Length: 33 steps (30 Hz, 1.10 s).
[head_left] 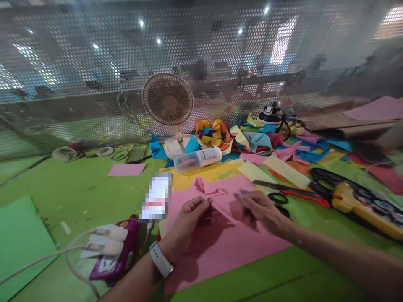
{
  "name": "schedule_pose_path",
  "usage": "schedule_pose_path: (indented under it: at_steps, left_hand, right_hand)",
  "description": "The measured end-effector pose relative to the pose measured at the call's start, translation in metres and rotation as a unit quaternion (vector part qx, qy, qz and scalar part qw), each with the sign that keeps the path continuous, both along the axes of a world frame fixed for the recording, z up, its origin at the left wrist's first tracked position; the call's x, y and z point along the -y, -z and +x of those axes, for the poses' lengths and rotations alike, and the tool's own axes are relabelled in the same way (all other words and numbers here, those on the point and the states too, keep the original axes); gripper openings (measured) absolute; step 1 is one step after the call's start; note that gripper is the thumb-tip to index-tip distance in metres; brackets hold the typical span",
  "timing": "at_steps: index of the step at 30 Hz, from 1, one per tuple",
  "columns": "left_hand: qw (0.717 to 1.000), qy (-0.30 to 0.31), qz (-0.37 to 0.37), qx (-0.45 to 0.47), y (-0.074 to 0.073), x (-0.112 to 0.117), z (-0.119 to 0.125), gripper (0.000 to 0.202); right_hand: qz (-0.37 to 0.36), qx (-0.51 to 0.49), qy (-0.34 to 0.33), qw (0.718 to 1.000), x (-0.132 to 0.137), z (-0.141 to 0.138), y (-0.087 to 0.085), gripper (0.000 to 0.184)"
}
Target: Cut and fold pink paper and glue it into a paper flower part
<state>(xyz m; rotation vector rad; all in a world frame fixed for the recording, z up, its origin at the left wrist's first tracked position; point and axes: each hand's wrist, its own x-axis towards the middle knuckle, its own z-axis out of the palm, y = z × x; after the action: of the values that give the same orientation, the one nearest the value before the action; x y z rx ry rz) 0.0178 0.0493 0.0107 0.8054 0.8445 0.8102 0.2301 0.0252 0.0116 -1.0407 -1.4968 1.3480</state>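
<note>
My left hand [195, 212], with a white watch band [161, 259] at its wrist, pinches a folded piece of pink paper [220, 205] between thumb and fingers. Folds stand up at the paper's far end, and a narrow strip points toward me. To the right of it, my right hand [260, 207] is closed, slightly blurred, with a small thin grey tip [243, 191] showing at its fingers; what it is I cannot make out. Both hands are above a large pink sheet [208, 264], which lies over a yellow sheet [179, 180].
Black scissor handles [278, 199] and a long red-and-black tool [296, 192] lie right, beside a yellow-and-black power strip [355, 201]. A bottle [198, 159], a fan [170, 102] and colored paper pieces [217, 132] stand behind. A phone [156, 197] and a purple adapter [119, 256] are left.
</note>
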Motion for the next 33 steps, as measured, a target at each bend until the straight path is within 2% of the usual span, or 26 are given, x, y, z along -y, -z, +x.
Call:
schedule_pose_path:
  at_steps: [2,4,5,6,9,12,17,23,25,29,33]
  left_hand:
    - [1.000,-0.005,-0.004,-0.007,0.000,-0.001,-0.002,0.016]
    - [1.000,-0.004,-0.003,-0.011,-0.001,-0.002,-0.004,0.017]
    - [1.000,0.001,-0.001,-0.009,-0.001,-0.002,-0.004,0.018]
    - [1.000,0.010,0.000,-0.007,-0.002,-0.002,-0.004,0.018]
    - [0.999,0.033,0.007,-0.005,-0.004,-0.001,-0.004,0.019]
    - [0.999,0.045,0.012,-0.007,-0.007,0.001,-0.003,0.019]
    - [0.998,0.062,0.023,-0.008,-0.008,0.003,-0.001,0.021]
    - [0.995,0.092,0.036,-0.016,-0.006,0.006,0.002,0.025]
    - [0.995,0.092,0.035,-0.013,-0.005,0.008,0.003,0.025]
    - [0.995,0.088,0.037,-0.019,-0.003,0.010,0.003,0.027]
    - [0.995,0.092,0.035,-0.015,-0.001,0.008,0.004,0.028]
  right_hand:
    - [0.191,0.018,0.012,0.981,0.006,0.008,-0.007,0.047]
    - [0.381,0.062,-0.006,0.923,0.009,0.013,-0.012,0.029]
    - [0.449,0.097,-0.003,0.888,0.010,0.014,-0.013,0.014]
    - [0.499,0.139,0.005,0.855,0.009,0.014,-0.013,0.012]
    - [0.567,0.267,0.013,0.779,0.006,0.009,-0.010,0.039]
    - [0.577,0.342,-0.019,0.741,0.001,0.006,-0.009,0.037]
    - [0.576,0.343,-0.063,0.739,-0.001,0.007,-0.008,0.027]
    - [0.561,0.341,-0.063,0.751,-0.002,0.007,-0.005,0.022]
    - [0.545,0.333,-0.071,0.766,-0.004,0.007,-0.005,0.022]
    - [0.487,0.284,-0.105,0.819,-0.007,0.007,-0.003,0.024]
    - [0.430,0.237,-0.092,0.867,-0.010,0.005,0.006,0.020]
